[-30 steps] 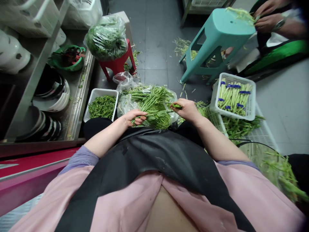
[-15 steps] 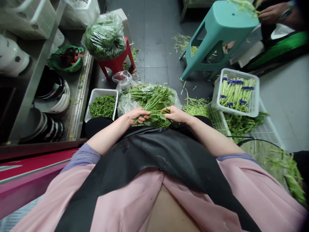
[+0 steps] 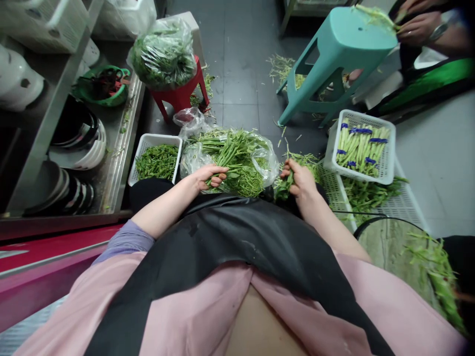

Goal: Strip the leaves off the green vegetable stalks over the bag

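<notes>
My left hand (image 3: 208, 178) is closed around the lower ends of a bunch of leafy green stems (image 3: 230, 154), which fan forward over an opened clear plastic bag (image 3: 267, 165) of greens. To the right, apart from it, my right hand (image 3: 303, 182) grips a small tuft of leafy greens (image 3: 284, 186). Below and beyond that tuft lies a heap of pale green trimmings (image 3: 309, 163). A white basket of cut greens (image 3: 158, 160) stands left of the bag.
At right, a white basket (image 3: 389, 170) holds banded stalks atop another basket of greens. A teal stool (image 3: 359, 29) stands ahead, with a co-worker's hands (image 3: 419, 27) beside it. A red stool (image 3: 178, 96) carries bagged greens. Metal shelving (image 3: 129, 128) with bowls lines the left.
My right hand has moved right, away from my left hand, carrying a tuft of leafy greens with it. My left hand has stayed on its bunch of stems.
</notes>
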A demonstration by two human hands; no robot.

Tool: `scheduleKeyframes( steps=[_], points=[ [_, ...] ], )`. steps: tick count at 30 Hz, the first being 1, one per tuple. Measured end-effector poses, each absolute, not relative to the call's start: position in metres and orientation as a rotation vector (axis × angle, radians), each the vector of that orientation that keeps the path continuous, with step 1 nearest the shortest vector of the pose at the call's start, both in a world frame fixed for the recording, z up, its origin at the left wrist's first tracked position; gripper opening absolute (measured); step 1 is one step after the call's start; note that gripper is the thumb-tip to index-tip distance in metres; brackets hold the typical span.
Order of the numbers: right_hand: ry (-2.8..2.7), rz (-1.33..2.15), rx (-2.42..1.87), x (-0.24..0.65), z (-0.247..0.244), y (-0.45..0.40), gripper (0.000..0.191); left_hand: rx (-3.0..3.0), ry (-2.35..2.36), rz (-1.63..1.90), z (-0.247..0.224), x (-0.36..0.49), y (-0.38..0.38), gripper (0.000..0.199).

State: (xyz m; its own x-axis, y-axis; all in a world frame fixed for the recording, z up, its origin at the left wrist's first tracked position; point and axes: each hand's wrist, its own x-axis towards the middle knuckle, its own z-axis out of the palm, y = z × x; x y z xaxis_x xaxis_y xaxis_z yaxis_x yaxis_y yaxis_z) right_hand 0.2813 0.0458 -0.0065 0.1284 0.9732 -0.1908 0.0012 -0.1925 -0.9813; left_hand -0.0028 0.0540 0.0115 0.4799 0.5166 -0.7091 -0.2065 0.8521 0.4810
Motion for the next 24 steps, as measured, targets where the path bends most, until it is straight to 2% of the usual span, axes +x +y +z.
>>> scheduleKeyframes(
  steps=[2, 5, 7, 9, 18, 22, 24],
  points=[
    [-1.324, 0.872, -1.352, 0.275, 0.01, 0.043, 0.03, 0.375, 0.992, 0.439, 0.013, 0.0, 0.052, 0.025],
    [-2.166, 0.484, -1.128, 0.24, 0.028, 0.036, 0.017, 0.435, 1.017, 0.424, 0.018, 0.009, 0.047, 0.022],
    [-2.623, 0.315, -1.012, 0.215, 0.029, 0.034, 0.024, 0.478, 1.045, 0.437, 0.022, 0.014, 0.043, 0.019],
    [-2.854, 0.175, -1.002, 0.198, 0.024, 0.033, 0.03, 0.515, 1.072, 0.456, 0.025, 0.017, 0.039, 0.019],
    [-2.944, -0.017, -1.077, 0.196, 0.009, 0.027, 0.025, 0.682, 1.043, 0.522, 0.023, 0.015, 0.034, 0.019],
    [-2.911, 0.095, -1.066, 0.192, 0.002, 0.03, 0.017, 0.718, 1.016, 0.524, 0.02, 0.011, 0.035, 0.025],
    [-2.808, 0.225, -1.109, 0.191, -0.005, 0.031, 0.019, 0.724, 0.972, 0.531, 0.018, 0.01, 0.037, 0.03]
  ],
)
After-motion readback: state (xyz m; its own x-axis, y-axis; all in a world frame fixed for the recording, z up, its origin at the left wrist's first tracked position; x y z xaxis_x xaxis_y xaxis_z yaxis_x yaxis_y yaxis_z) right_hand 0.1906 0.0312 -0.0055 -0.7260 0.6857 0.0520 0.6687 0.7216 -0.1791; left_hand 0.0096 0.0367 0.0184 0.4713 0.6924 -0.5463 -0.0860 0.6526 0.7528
